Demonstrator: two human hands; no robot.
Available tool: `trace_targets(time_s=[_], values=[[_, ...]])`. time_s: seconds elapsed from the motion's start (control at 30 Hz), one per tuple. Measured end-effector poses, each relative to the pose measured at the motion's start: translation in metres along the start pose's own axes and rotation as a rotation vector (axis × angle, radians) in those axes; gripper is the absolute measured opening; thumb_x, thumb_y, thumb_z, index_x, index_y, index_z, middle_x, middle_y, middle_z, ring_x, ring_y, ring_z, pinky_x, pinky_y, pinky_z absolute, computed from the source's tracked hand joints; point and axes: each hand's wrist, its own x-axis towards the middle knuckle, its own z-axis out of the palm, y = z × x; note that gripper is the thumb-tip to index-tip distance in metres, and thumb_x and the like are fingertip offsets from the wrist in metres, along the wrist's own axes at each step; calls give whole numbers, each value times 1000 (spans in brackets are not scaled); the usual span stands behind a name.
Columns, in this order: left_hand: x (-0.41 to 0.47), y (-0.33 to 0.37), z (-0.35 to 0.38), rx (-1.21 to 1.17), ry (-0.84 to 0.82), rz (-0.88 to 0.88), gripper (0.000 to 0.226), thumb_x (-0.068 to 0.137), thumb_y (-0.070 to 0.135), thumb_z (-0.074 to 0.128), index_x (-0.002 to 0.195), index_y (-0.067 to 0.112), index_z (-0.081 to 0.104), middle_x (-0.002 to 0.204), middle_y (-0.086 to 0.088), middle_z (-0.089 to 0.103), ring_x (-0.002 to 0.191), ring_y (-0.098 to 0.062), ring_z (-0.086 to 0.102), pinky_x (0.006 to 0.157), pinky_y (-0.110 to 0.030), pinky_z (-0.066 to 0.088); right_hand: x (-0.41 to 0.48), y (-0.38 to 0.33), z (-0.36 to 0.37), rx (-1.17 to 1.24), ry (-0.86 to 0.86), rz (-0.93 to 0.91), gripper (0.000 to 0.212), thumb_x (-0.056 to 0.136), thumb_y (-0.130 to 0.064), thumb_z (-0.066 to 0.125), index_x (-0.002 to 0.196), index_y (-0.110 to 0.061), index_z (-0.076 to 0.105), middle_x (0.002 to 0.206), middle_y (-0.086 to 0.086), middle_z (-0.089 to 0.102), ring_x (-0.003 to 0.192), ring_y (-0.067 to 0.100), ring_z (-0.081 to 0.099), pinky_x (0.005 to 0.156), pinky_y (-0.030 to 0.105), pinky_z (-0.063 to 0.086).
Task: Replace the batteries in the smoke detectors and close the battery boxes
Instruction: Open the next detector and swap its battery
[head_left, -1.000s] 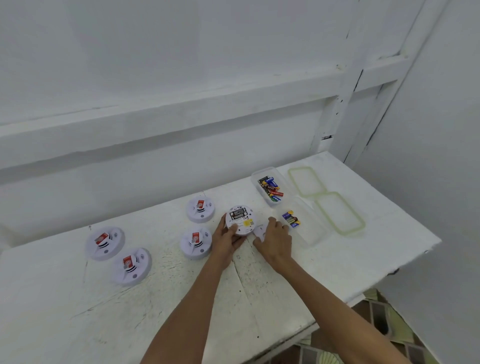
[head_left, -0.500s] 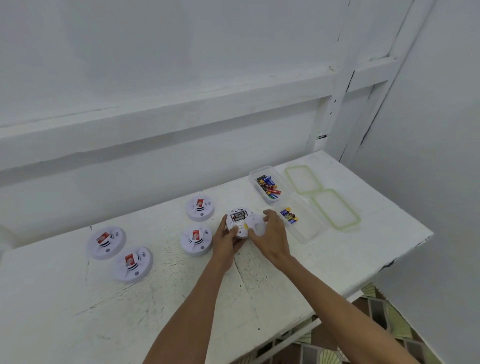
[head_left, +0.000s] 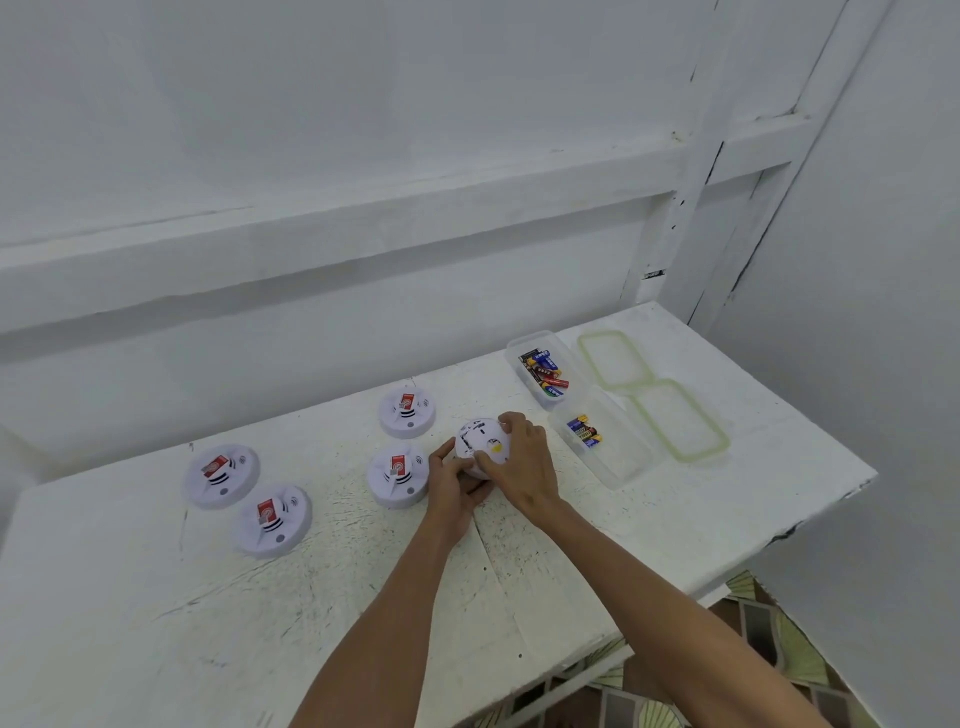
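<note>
Smoke detector (head_left: 479, 442), tipped up off the white table (head_left: 156, 597) near its middle, is gripped by both hands: left hand (head_left: 456, 486) curled beneath, right hand (head_left: 525, 467) curled over its back. A skewed cover may not latch, loosening a battery.

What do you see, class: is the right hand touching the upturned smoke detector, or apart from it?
Touching. The head view shows the right hand curled over the upturned smoke detector, thumb and fingers on its back.
</note>
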Motion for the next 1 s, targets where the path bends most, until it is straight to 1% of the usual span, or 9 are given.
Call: trace_targets(time_s=[0.2, 0.37, 0.53, 0.63, 0.73, 0.83, 0.87, 0.93, 1.0], values=[[-1, 0, 0, -6, 1, 8, 51, 94, 2, 53, 143, 16, 52, 131, -23, 68, 115, -45, 69, 90, -57, 60, 4, -2, 4, -30, -22, -32, 61, 78, -44, 70, 129, -22, 45, 123, -2, 54, 112, 19, 45, 85, 41, 49], [0, 0, 0, -42, 1, 6, 47, 95, -2, 52, 138, 18, 52, 128, -21, 69, 108, -42, 70, 97, -60, 56, 7, -2, 4, -40, -47, -15, 59, 79, -47, 70, 128, -25, 45, 124, -4, 55, 113, 20, 46, 87, 42, 49], [1, 0, -3, -82, 3, -5, 42, 95, -5, 50, 130, 18, 52, 128, -23, 68, 105, -43, 70, 81, -51, 63, 10, 2, -1, -47, -58, -15, 51, 81, -48, 72, 125, -26, 55, 120, -5, 61, 108, 19, 50, 85, 37, 49], [0, -1, -2, -76, -9, 15, 44, 95, -5, 49, 129, 22, 53, 125, -21, 69, 99, -39, 71, 79, -49, 64, 8, 9, -4, -20, -109, -3, 55, 81, -52, 72, 129, -29, 57, 114, 4, 57, 103, 21, 56, 83, 29, 48], [1, -3, 1, -19, -5, 54, 43, 101, 6, 49, 138, 26, 55, 125, -14, 72, 104, -35, 73, 87, -52, 62, 5, 21, 0, -24, -132, -18, 61, 78, -61, 67, 132, -36, 52, 126, 5, 52, 115, 22, 54, 97, 34, 46], [-1, -4, 5, 5, 51, 83, 38, 102, 20, 64, 138, 26, 57, 127, -12, 71, 109, -34, 73, 84, -50, 63, 1, 29, 3, 0, -106, -4, 70, 72, -73, 63, 133, -41, 49, 138, -4, 45, 133, 15, 38, 106, 37, 30], [-1, -4, 6, 6, 66, 84, 41, 101, 20, 67, 139, 25, 56, 128, -12, 71, 111, -34, 72, 82, -48, 64, 0, 29, 3, 30, -108, 5, 75, 70, -74, 65, 134, -40, 48, 139, -6, 44, 133, 12, 37, 108, 38, 30], [0, -5, 8, -5, 90, 82, 44, 99, 19, 69, 141, 23, 55, 130, -12, 70, 114, -34, 71, 80, -47, 64, -2, 28, 3, 120, -117, 1, 83, 68, -68, 73, 137, -30, 47, 139, -6, 47, 128, 10, 43, 109, 38, 39], [0, -5, 10, -25, 118, 81, 44, 98, 18, 71, 139, 22, 56, 132, -13, 69, 115, -35, 70, 78, -47, 64, -4, 29, 2, 184, -100, -16, 85, 69, -65, 74, 137, -22, 47, 139, -2, 48, 122, 9, 47, 103, 29, 46]])
